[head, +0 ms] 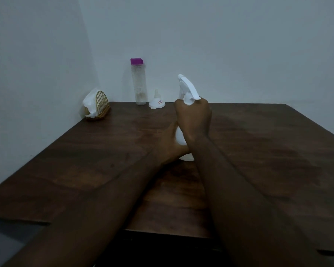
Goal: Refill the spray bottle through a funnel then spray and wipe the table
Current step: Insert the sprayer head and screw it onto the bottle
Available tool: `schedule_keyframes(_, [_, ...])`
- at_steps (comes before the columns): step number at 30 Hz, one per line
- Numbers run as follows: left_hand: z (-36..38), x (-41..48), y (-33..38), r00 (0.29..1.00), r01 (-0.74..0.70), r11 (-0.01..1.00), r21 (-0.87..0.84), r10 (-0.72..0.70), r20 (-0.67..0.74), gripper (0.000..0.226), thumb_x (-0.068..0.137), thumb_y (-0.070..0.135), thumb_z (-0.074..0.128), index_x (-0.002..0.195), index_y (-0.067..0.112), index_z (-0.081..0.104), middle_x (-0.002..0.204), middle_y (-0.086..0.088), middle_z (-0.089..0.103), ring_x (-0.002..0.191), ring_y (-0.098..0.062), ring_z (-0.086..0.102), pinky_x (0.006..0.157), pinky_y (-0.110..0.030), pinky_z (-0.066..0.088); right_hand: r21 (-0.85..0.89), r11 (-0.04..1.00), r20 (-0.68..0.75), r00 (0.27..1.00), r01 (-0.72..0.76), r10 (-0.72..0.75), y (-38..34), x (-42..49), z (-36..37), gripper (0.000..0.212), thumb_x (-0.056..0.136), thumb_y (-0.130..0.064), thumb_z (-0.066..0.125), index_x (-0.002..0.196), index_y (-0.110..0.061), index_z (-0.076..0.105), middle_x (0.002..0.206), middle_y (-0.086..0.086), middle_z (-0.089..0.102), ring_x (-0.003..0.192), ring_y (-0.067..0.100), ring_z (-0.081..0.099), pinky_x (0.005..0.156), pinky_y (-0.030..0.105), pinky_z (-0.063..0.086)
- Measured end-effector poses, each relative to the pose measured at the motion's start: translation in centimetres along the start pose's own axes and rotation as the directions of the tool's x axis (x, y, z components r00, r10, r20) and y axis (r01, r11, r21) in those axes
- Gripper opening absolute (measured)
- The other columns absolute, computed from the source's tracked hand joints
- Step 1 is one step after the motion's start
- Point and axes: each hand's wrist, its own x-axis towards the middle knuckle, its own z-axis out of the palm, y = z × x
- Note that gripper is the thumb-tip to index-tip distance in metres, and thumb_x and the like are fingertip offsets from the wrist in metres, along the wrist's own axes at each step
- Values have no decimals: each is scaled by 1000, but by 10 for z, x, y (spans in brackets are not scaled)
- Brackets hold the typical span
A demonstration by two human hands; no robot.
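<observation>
White spray bottle point(188, 91) and funnel point(156, 102); purple cap point(136, 61); dark brown grained table point(85, 160)

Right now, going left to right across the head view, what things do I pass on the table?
In order: napkin holder → clear bottle with purple cap → funnel → spray bottle.

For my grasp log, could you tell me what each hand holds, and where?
The white plastic spray bottle: right hand grips its neck, left hand its lower body.
</observation>
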Motion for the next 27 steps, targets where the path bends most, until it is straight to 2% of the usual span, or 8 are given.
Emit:
schedule_keyframes(3, [0,-3,-1,1000,-22,999,23,23,-21,77,70,13,81,137,12,45,129,-1,57,110,-9,56,91,-17,43,-46,999,16,1000,8,-7,2,1,-2,23,81,-20,61,63,-17,47,57,-6,47,53,8,46,48,19,32])
schedule_keyframes(10, [-2,-11,5,999,-29,997,76,28,19,74,83,20,71,145,7,32,145,-11,44,132,-20,44,108,-27,36,-86,994,33,997,72,-69,9,2,-11,18,87,-25,63,96,-11,59,86,1,63,82,19,62,71,34,52])
schedule_keyframes(12, [-11,-18,15,969,-152,988,-8,147,-197,54,87,13,60,138,6,42,134,-9,52,121,-15,52,95,-23,45,-129,988,33,996,88,-84,11,0,-13,21,89,-25,60,103,-10,56,92,6,66,86,25,64,73,38,53])
schedule_keyframes(15, [-32,-35,30,761,-489,872,-18,417,-498,45,73,12,49,115,0,57,113,-10,54,102,-19,56,79,-32,50,-201,975,33,995,98,-93,13,-2,-15,27,90,-29,59,109,-12,50,95,7,66,88,30,64,73,42,53])
schedule_keyframes(19, [-41,-49,49,535,-771,557,307,829,-162,46,86,30,48,110,-2,69,121,-27,53,113,-37,53,92,-48,44,-260,960,24,994,108,-106,12,-13,-14,21,91,-33,51,105,-18,45,82,-2,59,75,23,59,66,34,45])
schedule_keyframes(22, [-45,-42,42,385,-827,284,484,915,121,53,93,51,46,106,8,74,130,-26,55,123,-39,50,98,-53,39,-263,957,-21,991,121,-131,14,-15,-11,19,95,-33,48,105,-18,44,84,2,65,79,27,65,66,33,46])
schedule_keyframes(24, [-58,-32,31,446,-706,348,617,895,7,57,94,55,44,102,8,75,130,-25,56,125,-39,49,101,-54,37,-257,962,30,996,87,-82,12,-15,-12,25,93,-31,55,110,-15,45,95,7,67,87,29,64,72,37,49])
schedule_keyframes(27, [-79,-30,20,552,-514,602,612,778,-302,54,98,46,38,102,4,71,131,-23,54,128,-36,45,102,-52,36,-282,955,-7,995,91,-97,10,-18,-12,30,90,-29,60,112,-14,46,98,6,66,89,29,65,76,43,54])
